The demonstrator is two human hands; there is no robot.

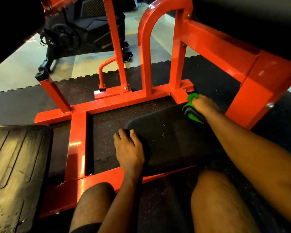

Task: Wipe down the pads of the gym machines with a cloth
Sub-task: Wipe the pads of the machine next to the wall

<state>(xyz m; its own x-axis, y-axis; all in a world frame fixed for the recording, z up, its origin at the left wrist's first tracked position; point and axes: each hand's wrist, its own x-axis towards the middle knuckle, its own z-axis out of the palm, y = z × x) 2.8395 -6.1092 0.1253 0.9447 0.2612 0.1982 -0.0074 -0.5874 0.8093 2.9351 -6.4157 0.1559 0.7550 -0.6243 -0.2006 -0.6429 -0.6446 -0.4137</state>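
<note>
Gripping a folded green cloth [191, 110], my right hand [204, 105] has its fingers curled tight round the fabric and presses it onto the far right corner of the black pad [171, 142]. The cloth's loose end sticks up just beyond my knuckles. My left hand [128, 149] clasps the same pad at its near left corner, thumb on top and fingers bent over the edge.

Immediately past the cloth, the base rail of the orange machine frame [77, 142] crosses, and an arched orange tube [145, 47] rises from it. To the right of my right hand, a thick sloping beam of the frame stands close. Well to the left of my left hand lies a ribbed black footplate [15, 165]. Between it and the pad, speckled rubber flooring [107, 128] shows. An exercise bike [65, 36] stands far beyond. My bare knees [94, 199] rest on the floor below both wrists.
</note>
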